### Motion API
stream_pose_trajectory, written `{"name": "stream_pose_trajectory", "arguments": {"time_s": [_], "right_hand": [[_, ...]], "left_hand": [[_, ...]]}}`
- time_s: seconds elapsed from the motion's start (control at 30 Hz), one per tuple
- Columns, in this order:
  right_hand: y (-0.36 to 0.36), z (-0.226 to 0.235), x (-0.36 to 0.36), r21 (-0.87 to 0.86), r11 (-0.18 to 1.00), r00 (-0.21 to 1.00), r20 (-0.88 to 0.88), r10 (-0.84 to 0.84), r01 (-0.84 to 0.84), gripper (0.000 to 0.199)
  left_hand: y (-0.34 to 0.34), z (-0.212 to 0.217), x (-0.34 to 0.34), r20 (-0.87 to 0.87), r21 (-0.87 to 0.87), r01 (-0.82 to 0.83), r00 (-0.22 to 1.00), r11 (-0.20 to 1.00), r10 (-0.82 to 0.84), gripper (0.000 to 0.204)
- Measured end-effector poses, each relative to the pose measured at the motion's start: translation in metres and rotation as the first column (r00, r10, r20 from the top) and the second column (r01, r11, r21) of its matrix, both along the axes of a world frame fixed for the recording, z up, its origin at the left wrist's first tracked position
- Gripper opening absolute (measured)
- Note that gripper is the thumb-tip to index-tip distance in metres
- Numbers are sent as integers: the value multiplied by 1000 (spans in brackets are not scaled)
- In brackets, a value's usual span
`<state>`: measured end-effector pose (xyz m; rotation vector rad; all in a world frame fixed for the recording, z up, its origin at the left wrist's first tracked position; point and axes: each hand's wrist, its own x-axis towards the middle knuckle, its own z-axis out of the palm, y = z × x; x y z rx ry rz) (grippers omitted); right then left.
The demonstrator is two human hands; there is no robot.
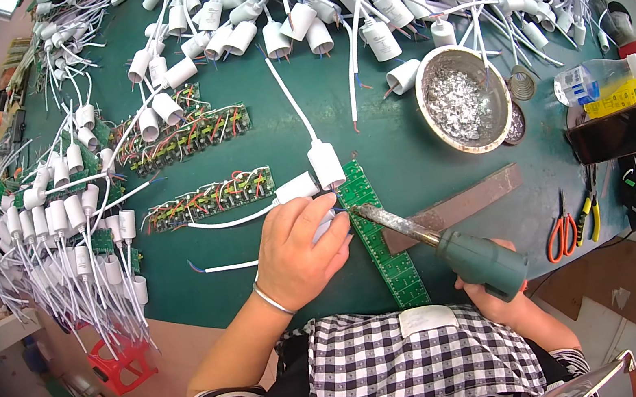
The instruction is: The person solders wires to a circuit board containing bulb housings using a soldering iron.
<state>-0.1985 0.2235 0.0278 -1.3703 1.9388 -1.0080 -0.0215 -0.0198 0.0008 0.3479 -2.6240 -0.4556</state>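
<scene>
Bright even overhead light, soft shadows, sharp centre, strong fisheye bending, dark vignette rim.

green circuit board strip (379, 230), teal-handled soldering iron (457, 250), white capacitors (327, 164), dark green table (380, 119), black-and-white checked apron (409, 366)

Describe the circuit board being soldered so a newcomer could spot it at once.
Start at the green table and find the round metal bowl of solder scraps. Down-left of it, between the left hand and the soldering iron, lies a long narrow green board. Unlike the wired boards further left, it looks bare.
</scene>
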Motion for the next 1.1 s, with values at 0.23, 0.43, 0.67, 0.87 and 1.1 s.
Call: {"name": "stream_pose_trajectory", "arguments": {"time_s": [0.23, 0.43, 0.67, 0.87, 1.1], "right_hand": [[0, 2, 3, 10, 1000, 1000, -9, -29, 29, 20], [8, -5, -3, -26, 1000, 1000, -7, 0, 0, 28], [6, 3, 8, 38, 873, 716, 555, -423, 486, 21], [-7, 6, -8, -101, 990, 984, -160, 77, -94, 27], [4, -2, 3, -21, 1000, 992, -126, -3, 1, 24]], "left_hand": [[0, -2, 0, 2, 2, 10, 1000, 1000, -10, 37], [0, -3, 1, -8, 5, 0, 1000, 1000, 0, 36], [-1, -2, 1, 0, 9, 4, 1000, 1000, -4, 36], [-1, -3, 1, -8, 3, 9, 1000, 1000, -9, 36], [-3, -1, 1, 2, -31, 30, 1000, 999, -30, 37]]}}
